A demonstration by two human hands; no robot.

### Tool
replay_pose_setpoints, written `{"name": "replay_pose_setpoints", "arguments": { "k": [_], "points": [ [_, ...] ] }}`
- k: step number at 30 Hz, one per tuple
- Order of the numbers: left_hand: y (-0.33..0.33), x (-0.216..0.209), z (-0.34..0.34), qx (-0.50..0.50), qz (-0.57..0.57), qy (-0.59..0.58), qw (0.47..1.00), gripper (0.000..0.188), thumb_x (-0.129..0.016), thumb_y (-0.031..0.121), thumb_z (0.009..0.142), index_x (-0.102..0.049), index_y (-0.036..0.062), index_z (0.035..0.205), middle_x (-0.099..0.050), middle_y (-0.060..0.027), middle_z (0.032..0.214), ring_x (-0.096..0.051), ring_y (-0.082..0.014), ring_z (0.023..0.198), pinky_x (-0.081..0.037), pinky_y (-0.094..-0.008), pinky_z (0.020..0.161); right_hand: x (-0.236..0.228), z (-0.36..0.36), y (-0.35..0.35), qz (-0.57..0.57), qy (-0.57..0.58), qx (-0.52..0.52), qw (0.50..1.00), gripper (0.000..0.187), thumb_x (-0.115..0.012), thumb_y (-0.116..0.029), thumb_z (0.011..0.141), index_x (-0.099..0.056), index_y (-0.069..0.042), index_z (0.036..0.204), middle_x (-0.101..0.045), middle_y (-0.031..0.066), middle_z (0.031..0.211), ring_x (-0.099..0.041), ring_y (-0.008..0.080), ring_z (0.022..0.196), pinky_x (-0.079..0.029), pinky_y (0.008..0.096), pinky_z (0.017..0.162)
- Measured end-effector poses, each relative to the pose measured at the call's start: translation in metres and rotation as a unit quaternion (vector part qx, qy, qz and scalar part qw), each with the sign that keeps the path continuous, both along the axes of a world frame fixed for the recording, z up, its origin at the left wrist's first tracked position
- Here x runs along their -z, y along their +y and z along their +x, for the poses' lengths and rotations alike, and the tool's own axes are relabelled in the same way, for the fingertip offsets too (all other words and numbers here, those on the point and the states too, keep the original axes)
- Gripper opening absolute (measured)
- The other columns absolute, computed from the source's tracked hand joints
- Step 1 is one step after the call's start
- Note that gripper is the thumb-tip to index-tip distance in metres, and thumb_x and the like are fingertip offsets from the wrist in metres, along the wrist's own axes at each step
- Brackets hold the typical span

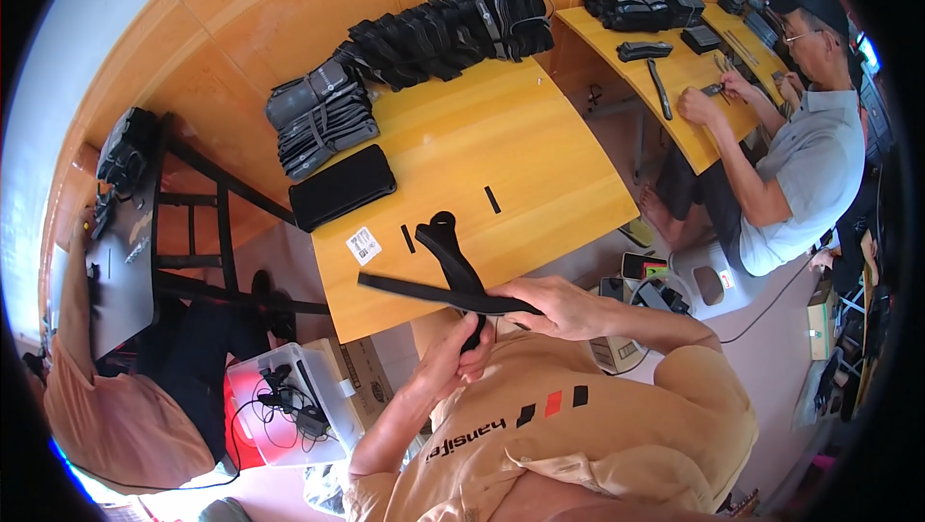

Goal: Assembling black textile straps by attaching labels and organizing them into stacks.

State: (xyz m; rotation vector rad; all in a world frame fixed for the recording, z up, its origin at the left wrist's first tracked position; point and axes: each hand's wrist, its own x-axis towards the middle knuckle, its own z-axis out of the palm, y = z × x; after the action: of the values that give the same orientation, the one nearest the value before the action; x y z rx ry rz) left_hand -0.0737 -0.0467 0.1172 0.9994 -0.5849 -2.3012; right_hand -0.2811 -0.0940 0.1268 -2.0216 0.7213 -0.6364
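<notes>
Over the near edge of the yellow table [568, 161], my right hand [554, 308] grips one end of a flat black strap [409, 287], which stretches leftward. A second black strap [451, 250], wider and with a loop at its far end, passes beneath it. Its near end sits in the closed fingers of my left hand [451, 360]. Whether the two straps are joined where they cross, I cannot tell. On the tabletop beyond lie two short black strips [408, 239] and a white printed label [363, 247].
A black padded case [343, 187] lies at the table's left edge. Bundled black straps [323, 117] and a long black row [434, 36] line the back. People sit at both sides, at a dark table [123, 276] and another yellow table [626, 31]. A clear bin [332, 397] holds cables.
</notes>
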Motion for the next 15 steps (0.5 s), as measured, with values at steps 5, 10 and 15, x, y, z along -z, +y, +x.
{"name": "replay_pose_setpoints", "arguments": {
  "k": [5,10,15],
  "points": [
    [0.007,-0.022,0.055,0.136,0.008,-0.042,0.99,0.038,-0.042,0.042,0.094,-0.044,0.0093,0.075,-0.029,0.0086,0.05,-0.027,-0.0034,0.043,-0.025,-0.0205,0.039,-0.05,-0.029,-0.017,0.151,0.095,-0.05,0.983,0.036,-0.053,-0.007,0.087,-0.044,0.002,0.12,-0.058,0.0162,0.1,-0.061,0.0234,0.083,-0.049,0.0336,0.067],
    [0.021,-0.015,0.195,0.103,0.001,-0.14,0.985,0.038,-0.043,0.041,0.093,-0.048,0.0088,0.073,-0.033,0.0071,0.05,-0.03,-0.0035,0.042,-0.024,-0.0202,0.038,-0.037,-0.131,-0.035,0.15,-0.027,0.185,0.971,0.038,-0.049,-0.002,0.086,-0.041,0.005,0.123,-0.056,0.0128,0.095,-0.064,0.0233,0.08,-0.056,0.0287,0.071],
    [0.041,-0.027,0.217,-0.093,-0.037,-0.281,0.954,0.042,-0.038,0.045,0.093,-0.05,0.0078,0.077,-0.033,0.005,0.048,-0.031,-0.0057,0.041,-0.027,-0.0215,0.039,-0.027,-0.141,-0.07,0.269,-0.054,0.262,0.925,0.024,-0.045,-0.024,0.09,-0.053,-0.001,0.091,-0.049,0.0019,0.063,-0.038,0.0026,0.044,-0.022,0.0172,0.036]
  ]
}}
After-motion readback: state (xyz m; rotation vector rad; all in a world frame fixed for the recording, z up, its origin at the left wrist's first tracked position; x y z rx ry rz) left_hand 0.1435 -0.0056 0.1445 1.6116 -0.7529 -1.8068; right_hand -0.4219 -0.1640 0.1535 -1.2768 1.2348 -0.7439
